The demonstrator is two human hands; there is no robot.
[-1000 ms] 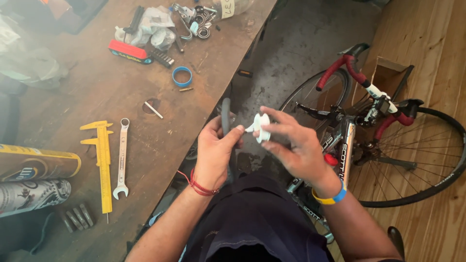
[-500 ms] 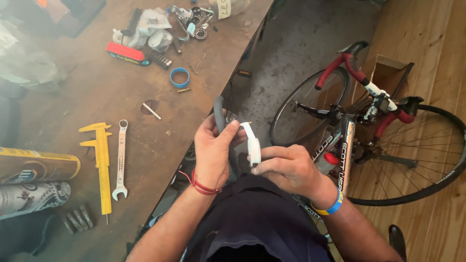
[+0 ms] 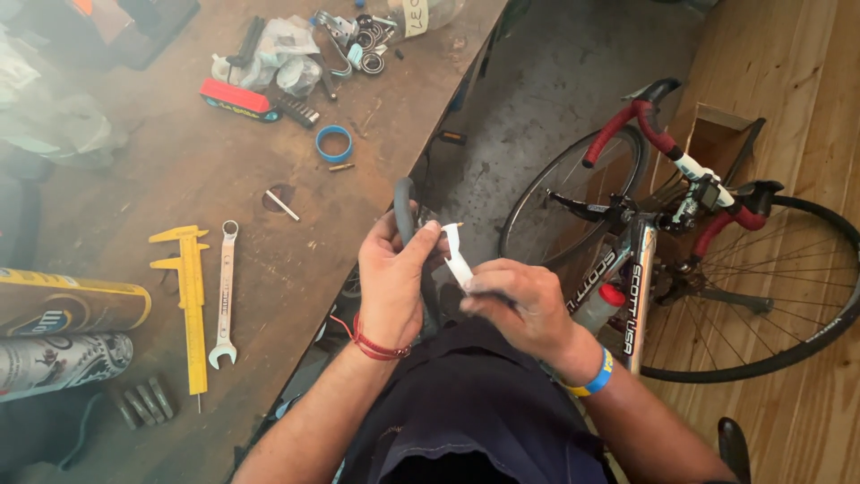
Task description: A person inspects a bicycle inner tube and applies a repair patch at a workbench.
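Two hands meet over my lap, just off the near edge of the tabletop [image 3: 224, 179], and the white strip [image 3: 456, 255] between them has changed its look. A second ago it sat bunched into a small white lump at my right fingertips; half a second ago it had already opened out into a short band; now it hangs as a longer, narrow tape, stretched from the dark rubber tube [image 3: 405, 211] down to my right hand [image 3: 520, 305]. That hand has dropped lower and closer to my body, so I judge the strip is being drawn out or peeled along the tube rather than pressed on.

My left hand [image 3: 390, 282] has its grip closed around the tube, thumb and forefinger pinching near the top end of the strip, with the tube's curved end rising above my knuckles. My right hand's grip is closed too, fingers curled and pinching the lower end of the strip; whether a backing layer is separating there I cannot tell.

Everything on the tabletop lies as it did: the yellow caliper [image 3: 190, 300] and the wrench [image 3: 224, 296] side by side toward the left edge, the blue ring [image 3: 333, 143] farther up. The bicycle [image 3: 681, 260] stands on the floor to my right.
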